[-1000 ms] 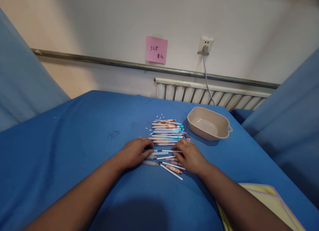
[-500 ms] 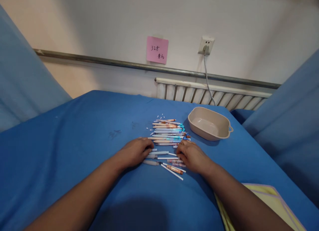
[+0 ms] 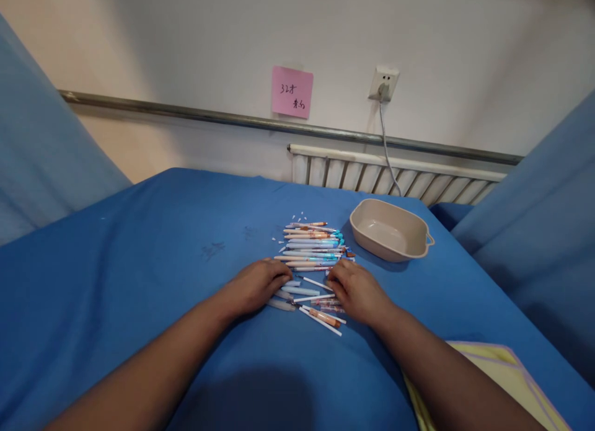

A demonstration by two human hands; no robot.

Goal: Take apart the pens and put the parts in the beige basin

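Note:
A row of pens in pale blue, peach and white lies sideways on the blue cloth, beyond my hands. Nearer to me are loose pen parts: a pale blue barrel, a clear grip, white refills and a peach barrel. My left hand rests with curled fingers at the left ends of the barrels; its fingertips are partly hidden. My right hand is closed at the right end of a slim white refill, whose dark tip points left. Patterned clear barrels lie beside that hand.
A beige basin stands right of the pens. Small white bits lie behind them. A yellow cloth is under my right forearm. Behind the bed are a radiator, a metal rail and a plugged-in cord.
The slim refill at my right fingers now lies apart from the pale blue barrel, angled. The barrel has shifted slightly right, and another refill has tilted. Both hands stay nearly in place.

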